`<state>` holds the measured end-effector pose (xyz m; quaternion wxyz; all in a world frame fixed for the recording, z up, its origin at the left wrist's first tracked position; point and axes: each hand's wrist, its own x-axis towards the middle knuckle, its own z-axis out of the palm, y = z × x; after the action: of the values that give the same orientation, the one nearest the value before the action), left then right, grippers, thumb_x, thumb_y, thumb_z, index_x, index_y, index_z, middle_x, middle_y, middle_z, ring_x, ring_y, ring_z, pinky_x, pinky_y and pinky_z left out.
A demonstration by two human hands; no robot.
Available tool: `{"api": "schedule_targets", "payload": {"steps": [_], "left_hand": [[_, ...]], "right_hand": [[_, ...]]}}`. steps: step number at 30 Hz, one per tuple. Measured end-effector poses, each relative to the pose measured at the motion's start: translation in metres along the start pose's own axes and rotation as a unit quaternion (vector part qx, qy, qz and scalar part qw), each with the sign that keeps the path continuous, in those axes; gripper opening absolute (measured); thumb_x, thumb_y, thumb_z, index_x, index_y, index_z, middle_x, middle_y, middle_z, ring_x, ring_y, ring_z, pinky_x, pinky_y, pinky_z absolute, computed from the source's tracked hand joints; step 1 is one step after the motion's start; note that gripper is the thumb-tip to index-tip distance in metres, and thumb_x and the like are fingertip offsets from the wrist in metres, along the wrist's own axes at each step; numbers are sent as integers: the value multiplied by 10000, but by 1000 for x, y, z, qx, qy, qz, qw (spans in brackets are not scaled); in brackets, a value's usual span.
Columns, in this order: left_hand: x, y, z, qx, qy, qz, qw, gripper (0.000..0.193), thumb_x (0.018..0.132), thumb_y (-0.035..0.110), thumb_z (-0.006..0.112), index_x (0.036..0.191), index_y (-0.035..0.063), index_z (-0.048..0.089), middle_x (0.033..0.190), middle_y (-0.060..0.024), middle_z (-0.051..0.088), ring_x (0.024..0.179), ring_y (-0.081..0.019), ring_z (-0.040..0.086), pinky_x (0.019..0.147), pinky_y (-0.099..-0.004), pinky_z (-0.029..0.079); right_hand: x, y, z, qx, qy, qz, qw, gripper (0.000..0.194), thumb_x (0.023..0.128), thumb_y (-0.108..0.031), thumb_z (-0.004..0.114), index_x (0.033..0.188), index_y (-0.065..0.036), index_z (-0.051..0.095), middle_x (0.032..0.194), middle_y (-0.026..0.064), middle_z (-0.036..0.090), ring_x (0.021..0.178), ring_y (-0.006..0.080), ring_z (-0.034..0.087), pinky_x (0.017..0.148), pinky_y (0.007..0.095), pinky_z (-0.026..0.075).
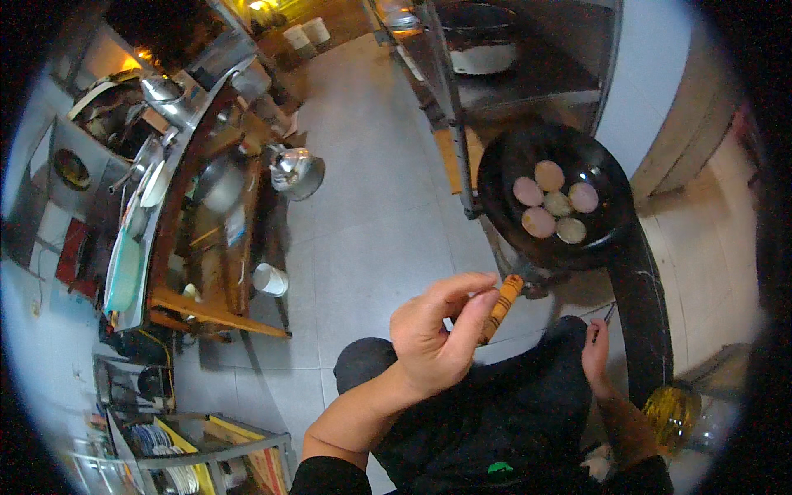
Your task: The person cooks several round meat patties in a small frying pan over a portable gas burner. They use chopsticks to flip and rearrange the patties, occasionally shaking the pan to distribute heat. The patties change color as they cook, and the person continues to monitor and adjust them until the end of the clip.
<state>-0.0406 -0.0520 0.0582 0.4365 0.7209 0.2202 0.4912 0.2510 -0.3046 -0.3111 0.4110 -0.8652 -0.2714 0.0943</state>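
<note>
A black wok (495, 185) stands at the right, with several round flat pieces of food (538, 222) in it, some pinkish, some pale yellow. Nearer to me, a tan wooden or bamboo handle (502, 303) with dark rings slants below the wok. My left hand (439, 328) is at this handle, its thumb overlapping it; whether the fingers close round it is hidden. Low at the right, beside my dark-clothed knee, my right hand (595, 349) holds a thin dark utensil (609, 314), whose kind is unclear.
A dark counter edge (643, 309) runs down the right, near a bottle of yellow liquid (672, 414). A metal-legged shelf (455, 117) stands beyond the wok. Across the tiled floor are a wooden table (216, 315), a metal kettle (298, 173), a white cup (270, 279) and a dish rack (216, 461).
</note>
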Motion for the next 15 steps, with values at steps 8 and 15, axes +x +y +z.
{"api": "schedule_targets", "payload": {"steps": [8,15], "left_hand": [[-4,11,1,-59,58,-39,996,324,959,-19,653,1269,-17,561,731,-12,609,555,-48,532,529,-183,400],[2,7,7,-23,53,-2,998,288,972,9,607,1256,-20,561,663,-24,536,455,-73,458,399,-230,382]], "right_hand": [[-6,-9,-8,-4,21,-14,1000,183,982,-142,631,1127,-30,637,1033,168,652,990,341,605,851,452,480],[-8,-28,-17,-43,16,15,999,170,1010,-133,588,1149,-37,589,1073,185,629,990,365,602,873,442,476]]}}
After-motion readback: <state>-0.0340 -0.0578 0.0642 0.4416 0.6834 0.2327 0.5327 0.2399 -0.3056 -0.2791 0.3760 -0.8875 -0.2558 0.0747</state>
